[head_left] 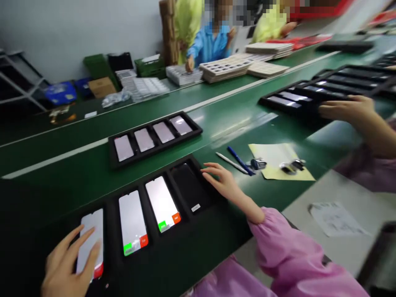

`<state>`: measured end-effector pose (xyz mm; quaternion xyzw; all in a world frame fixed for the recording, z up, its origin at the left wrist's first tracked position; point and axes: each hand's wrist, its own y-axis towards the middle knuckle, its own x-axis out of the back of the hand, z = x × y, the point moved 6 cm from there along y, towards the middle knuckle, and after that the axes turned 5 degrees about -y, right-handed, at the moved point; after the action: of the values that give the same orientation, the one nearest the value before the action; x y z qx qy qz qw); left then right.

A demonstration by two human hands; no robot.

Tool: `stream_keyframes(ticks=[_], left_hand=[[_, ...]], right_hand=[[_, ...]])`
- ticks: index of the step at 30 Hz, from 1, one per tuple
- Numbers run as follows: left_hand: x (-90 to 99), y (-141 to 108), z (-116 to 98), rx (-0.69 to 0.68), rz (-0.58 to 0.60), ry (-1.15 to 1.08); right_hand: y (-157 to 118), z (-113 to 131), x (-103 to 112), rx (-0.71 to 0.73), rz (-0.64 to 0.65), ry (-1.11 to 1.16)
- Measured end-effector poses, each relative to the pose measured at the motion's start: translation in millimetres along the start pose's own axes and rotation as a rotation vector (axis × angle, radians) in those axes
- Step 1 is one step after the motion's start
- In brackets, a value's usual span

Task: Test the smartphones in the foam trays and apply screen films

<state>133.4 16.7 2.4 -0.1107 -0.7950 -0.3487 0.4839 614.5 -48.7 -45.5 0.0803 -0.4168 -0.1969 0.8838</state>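
A black tray [110, 214] with slots for phones lies in front of me. Over the leftmost phone [99, 231], whose screen is lit white with a red patch, my left hand [69, 264] spreads its fingers, fingertips at the glass. Two more phones, a middle-left one [133, 218] and a brighter one [161, 198], show white screens with green and red corner boxes. In the right slot a phone [185, 185] is dark, with a small white label. My right hand [224, 181] rests at the tray's right end, fingers stretched out and holding nothing.
Another black tray [137, 156] of phones lies beyond. Right of it are a blue pen [237, 159], a white pen [230, 162] and yellow paper [278, 154]. A neighbour's hand [352, 109] touches stacked trays [305, 93]. A blue-clad person [207, 43] works across the bench.
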Motion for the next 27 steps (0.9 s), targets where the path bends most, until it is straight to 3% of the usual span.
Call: stream_keyframes(ticks=[5,9,13,17,20,27], left_hand=[[-35.6,33,-61,-0.070,0.034,-0.073],[-52.0,42,-89,-0.145,0.086,-0.073],[-60.3,45,-102,-0.162,0.154,-0.051],[-62.8,55,-114,-0.190,0.191,-0.028],[-58.7,61,-117,-0.172,0.206,-0.033],[-53.0,67,-114,-0.131,0.187,-0.032]], right_hand=[[-4,16,4,0.186,0.076,-0.032],[-22,37,7,0.328,0.216,-0.076],[-16,43,-7,0.471,0.387,-0.159],[38,30,-17,0.365,0.326,-0.237],[73,33,-21,0.336,0.316,-0.230],[86,48,-51,0.366,0.356,-0.254]])
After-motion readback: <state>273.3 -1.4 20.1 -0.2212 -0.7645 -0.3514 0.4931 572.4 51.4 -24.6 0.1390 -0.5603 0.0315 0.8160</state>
